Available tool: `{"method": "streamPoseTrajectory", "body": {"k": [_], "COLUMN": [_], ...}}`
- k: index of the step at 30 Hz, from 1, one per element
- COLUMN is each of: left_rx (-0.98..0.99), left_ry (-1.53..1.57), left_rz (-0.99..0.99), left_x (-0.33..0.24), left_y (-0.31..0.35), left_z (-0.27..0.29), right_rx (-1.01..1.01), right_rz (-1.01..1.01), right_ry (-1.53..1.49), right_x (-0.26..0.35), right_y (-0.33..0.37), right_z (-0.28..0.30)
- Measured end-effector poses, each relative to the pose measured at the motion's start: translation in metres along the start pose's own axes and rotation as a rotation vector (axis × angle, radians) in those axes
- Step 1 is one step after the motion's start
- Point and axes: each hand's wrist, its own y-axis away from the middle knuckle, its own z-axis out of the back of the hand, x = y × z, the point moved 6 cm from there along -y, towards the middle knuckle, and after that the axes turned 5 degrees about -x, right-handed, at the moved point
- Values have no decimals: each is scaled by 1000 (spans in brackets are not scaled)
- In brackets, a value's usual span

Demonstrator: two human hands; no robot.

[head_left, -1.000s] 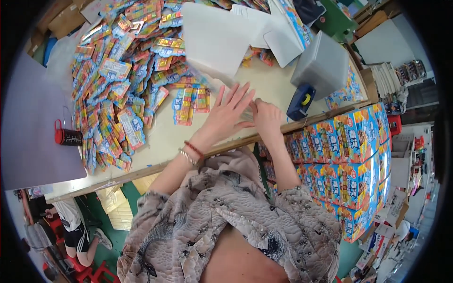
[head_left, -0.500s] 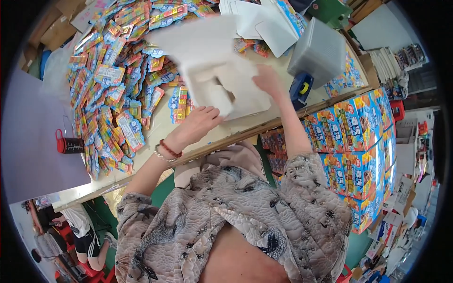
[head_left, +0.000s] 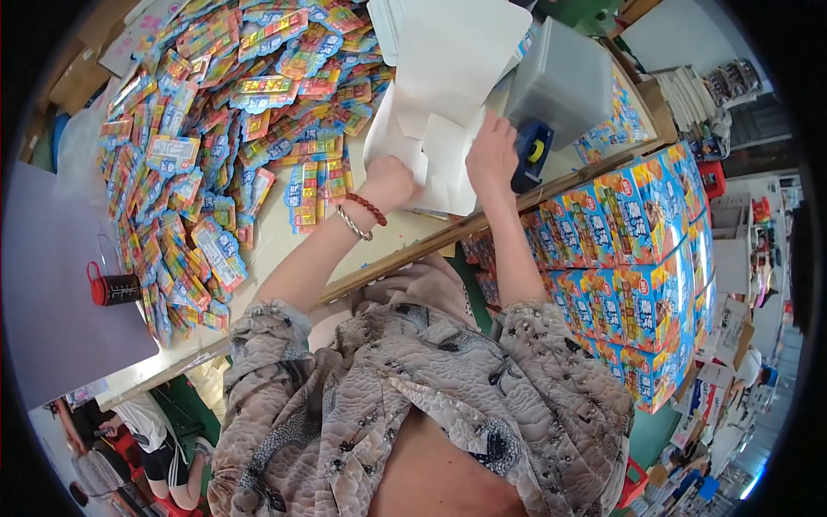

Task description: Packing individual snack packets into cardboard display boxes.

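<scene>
Now the white carton (head_left: 444, 108) sits part-folded on the desk (head_left: 396, 231), near its front edge, its long flap pointing far rather than slanting left over the packet heap (head_left: 198, 164) as a moment ago, so the walls are taking shape. At its near left corner the left hand (head_left: 392, 182) is curled, whether pinching card cannot be told, while the right hand (head_left: 492, 155) grasps the right side

Single head-worn fisheye view; close above person's torso (head_left: 413, 405), facing down, worktable (head_left: 398, 231) ahead.
</scene>
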Motion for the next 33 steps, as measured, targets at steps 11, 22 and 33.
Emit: {"method": "streamPoseTrajectory", "body": {"k": [11, 22, 33], "left_rx": [52, 199, -113], "left_ry": [214, -257, 321], "left_rz": [195, -69, 18], "left_x": [-14, -57, 7], "left_y": [5, -8, -8], "left_z": [-3, -15, -36], "right_rx": [818, 564, -328], "right_rz": [817, 919, 576], "right_ry": [71, 167, -64], "right_x": [48, 52, -23], "right_y": [-44, -37, -89], "right_z": [-83, -124, 141]}}
